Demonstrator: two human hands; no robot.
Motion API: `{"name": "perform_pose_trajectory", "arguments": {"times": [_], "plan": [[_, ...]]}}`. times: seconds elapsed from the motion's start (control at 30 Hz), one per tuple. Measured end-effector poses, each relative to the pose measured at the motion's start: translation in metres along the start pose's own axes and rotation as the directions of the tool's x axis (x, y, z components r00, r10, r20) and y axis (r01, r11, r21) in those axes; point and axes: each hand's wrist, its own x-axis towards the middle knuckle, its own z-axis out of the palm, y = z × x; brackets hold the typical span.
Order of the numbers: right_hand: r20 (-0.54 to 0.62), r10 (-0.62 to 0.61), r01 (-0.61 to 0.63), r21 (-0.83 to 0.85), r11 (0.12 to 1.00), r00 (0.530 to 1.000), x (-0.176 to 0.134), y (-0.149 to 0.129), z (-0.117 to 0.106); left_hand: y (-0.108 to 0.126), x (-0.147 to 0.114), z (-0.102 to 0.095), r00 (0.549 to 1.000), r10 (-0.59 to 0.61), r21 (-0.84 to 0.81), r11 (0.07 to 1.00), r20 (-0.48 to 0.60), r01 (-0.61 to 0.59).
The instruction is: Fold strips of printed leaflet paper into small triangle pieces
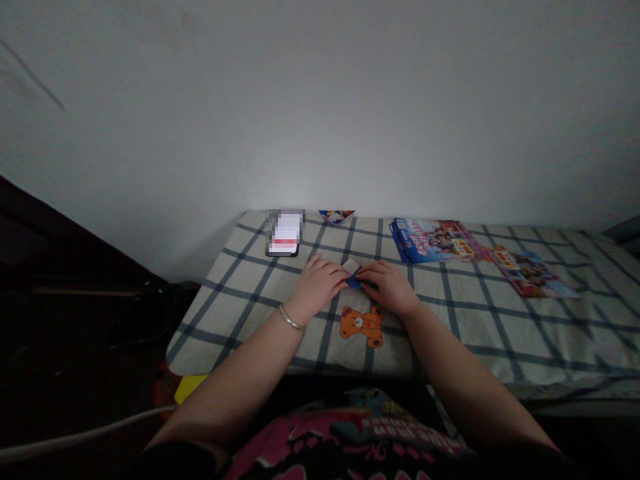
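Nearest: orange bear motif (361, 327) on the checked cloth (240, 287). Just past it, small blue-and-white paper (355, 281) sits between left hand (320, 283) and right hand (390, 287), both in a narrow pinch on it. Looks like a fold being creased; next move probably calls for edges lined up, firm press. Beyond: loose leaflet (537, 273), leaflet stack (435, 240), phone (285, 235), then folded colorful piece (337, 217) by the wall (320, 120).
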Motion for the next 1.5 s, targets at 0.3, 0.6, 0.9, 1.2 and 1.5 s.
{"name": "perform_pose_trajectory", "arguments": {"times": [0.3,0.6,0.9,1.2,1.5], "plan": [[0.013,-0.026,0.026,-0.044,0.999,1.000,0.000,-0.004,-0.004,0.005,0.000,-0.003,0.994,0.106,0.043,0.993,0.027,-0.107],[0.043,-0.042,0.045,-0.073,0.996,0.998,0.002,-0.007,-0.002,0.007,0.000,0.000,0.996,0.079,0.009,0.997,0.034,-0.080],[0.025,0.015,-0.016,0.021,1.000,1.000,0.002,-0.009,-0.006,0.007,0.000,-0.003,0.999,0.034,0.039,0.999,0.031,-0.035],[0.056,0.039,-0.038,-0.028,0.999,0.998,0.002,-0.011,-0.007,0.008,-0.001,-0.005,1.000,-0.022,-0.025,0.999,0.016,0.023],[0.005,0.151,-0.149,-0.105,0.983,0.989,0.001,-0.011,-0.006,0.005,0.000,0.004,0.995,-0.098,-0.098,0.991,-0.021,0.096]]}}
